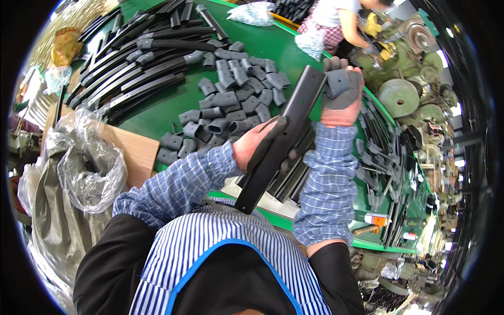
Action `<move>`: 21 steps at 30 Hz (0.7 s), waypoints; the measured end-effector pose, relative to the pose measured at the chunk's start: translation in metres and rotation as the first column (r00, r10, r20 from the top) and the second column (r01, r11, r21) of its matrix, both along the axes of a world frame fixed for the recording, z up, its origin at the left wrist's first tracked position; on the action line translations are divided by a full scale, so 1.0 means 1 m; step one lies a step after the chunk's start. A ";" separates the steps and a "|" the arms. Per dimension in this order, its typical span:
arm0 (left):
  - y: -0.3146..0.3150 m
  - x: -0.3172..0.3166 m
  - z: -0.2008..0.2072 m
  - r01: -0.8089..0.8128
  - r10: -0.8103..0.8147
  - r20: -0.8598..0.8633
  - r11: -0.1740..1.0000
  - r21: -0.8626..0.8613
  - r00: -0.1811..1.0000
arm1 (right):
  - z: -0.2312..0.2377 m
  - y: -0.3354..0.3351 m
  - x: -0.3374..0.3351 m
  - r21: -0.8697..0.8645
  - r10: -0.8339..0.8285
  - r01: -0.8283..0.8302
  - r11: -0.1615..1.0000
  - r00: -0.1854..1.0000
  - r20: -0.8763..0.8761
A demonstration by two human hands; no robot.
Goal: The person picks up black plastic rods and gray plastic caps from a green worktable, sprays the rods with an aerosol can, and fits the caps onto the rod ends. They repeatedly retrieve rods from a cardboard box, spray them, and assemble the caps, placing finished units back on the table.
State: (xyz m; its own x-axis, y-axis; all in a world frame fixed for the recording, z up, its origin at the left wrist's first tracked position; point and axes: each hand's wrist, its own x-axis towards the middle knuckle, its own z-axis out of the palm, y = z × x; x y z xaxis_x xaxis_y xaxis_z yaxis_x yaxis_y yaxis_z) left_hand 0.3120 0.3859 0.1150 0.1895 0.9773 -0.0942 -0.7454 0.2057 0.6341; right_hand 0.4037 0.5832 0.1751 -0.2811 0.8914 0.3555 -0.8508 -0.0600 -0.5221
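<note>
A long black bar [281,139], flat-sided and with small holes, slants across in front of me. My left hand [260,140], in a dark-palmed glove, is closed around its middle. Close to the bar's far end, my right hand [342,94], gloved too, grips a grey plastic sleeve fitting [337,83] with a small hole in it. The fitting is right beside the bar's end; whether they touch I cannot tell. Beyond my left hand, a pile of similar grey fittings [231,97] lies on the green table [152,113]. More black bars [289,181] rest beneath the held one.
Curved black bars [149,58] are stacked at the far left. Thin dark parts [380,157] and an orange-and-white container [377,219] lie on the right. Clear plastic bags [92,173] hang by a wooden board [131,152]. Another person [336,26] works beside machinery [399,98] at the far right.
</note>
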 end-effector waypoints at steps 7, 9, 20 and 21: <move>-0.019 0.040 0.010 -0.204 0.229 -0.399 0.973 0.105 0.888 | -0.007 -0.021 0.031 -0.145 0.349 -0.366 0.919 0.928 -0.131; -0.021 0.043 0.014 -0.122 0.099 -0.223 0.988 -0.094 0.970 | -0.006 -0.020 0.036 -0.086 0.247 -0.251 0.964 0.968 -0.051; -0.018 0.043 0.002 -0.140 0.215 -0.703 0.976 0.164 0.678 | 0.008 -0.027 0.051 -0.045 0.072 -0.074 0.996 0.996 -0.056; -0.018 0.043 0.000 -0.120 0.221 -0.715 0.974 0.190 0.663 | 0.009 -0.028 0.050 0.003 0.041 -0.041 0.999 0.999 -0.015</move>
